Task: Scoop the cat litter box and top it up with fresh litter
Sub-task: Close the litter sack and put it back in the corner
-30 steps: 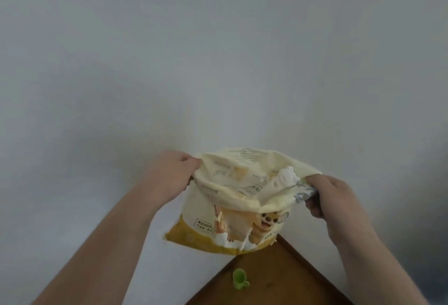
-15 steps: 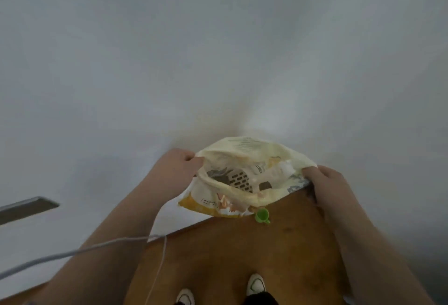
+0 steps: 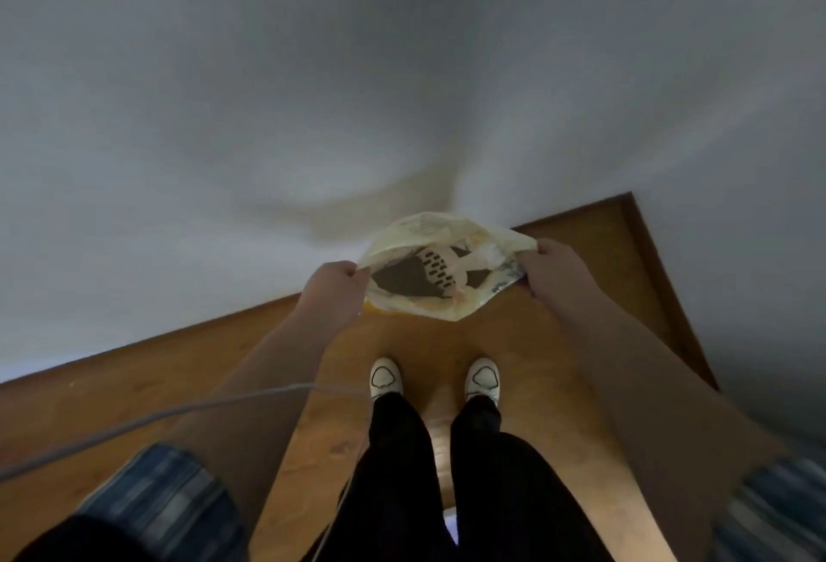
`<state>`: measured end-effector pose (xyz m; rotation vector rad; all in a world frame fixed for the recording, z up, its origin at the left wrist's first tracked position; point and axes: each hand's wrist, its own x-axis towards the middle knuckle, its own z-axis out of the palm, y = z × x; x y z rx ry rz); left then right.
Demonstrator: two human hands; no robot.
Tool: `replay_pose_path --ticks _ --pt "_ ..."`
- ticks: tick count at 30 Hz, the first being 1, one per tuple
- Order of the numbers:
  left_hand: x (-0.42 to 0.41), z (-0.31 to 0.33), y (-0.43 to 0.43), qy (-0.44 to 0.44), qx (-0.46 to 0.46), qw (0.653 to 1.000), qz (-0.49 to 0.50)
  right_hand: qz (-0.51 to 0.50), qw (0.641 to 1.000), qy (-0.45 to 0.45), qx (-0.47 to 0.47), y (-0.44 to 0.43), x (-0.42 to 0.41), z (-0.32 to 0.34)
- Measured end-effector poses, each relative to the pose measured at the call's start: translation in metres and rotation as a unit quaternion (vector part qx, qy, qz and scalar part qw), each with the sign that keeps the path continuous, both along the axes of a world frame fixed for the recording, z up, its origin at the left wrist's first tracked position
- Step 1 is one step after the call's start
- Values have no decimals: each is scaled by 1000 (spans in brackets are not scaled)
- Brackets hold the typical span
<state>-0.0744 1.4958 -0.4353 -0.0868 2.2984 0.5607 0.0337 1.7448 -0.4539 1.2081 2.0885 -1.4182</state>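
Note:
A cream and yellow litter bag (image 3: 420, 226) hangs open in front of me, above the wooden floor. My left hand (image 3: 333, 291) grips the left edge of its mouth. My right hand (image 3: 552, 269) grips the right edge. Inside the bag lies a white slotted litter scoop (image 3: 440, 266) on dark grey litter (image 3: 400, 282). The litter box is out of view.
A white wall (image 3: 313, 92) rises just beyond the bag, and a second wall (image 3: 737, 226) closes the corner on the right. My two feet in white shoes (image 3: 386, 376) stand on the wooden floor (image 3: 134, 391). A grey cable (image 3: 179, 412) crosses at the left.
The view has tipped downward, so the floor, my legs and shoes now show. The bag mouth now faces me, showing the scoop and litter. The small green thing on the floor is hidden.

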Motion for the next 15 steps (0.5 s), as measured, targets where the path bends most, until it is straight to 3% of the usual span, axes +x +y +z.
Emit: replay_pose_path --ticks 7,15 --pt "-2 -199 12 -72 -51 996 22 -5 999 -47 5 -3 -1 -204" --pt "-15 -414 16 -91 -62 992 58 -2 997 -69 24 -2 -6 -407"
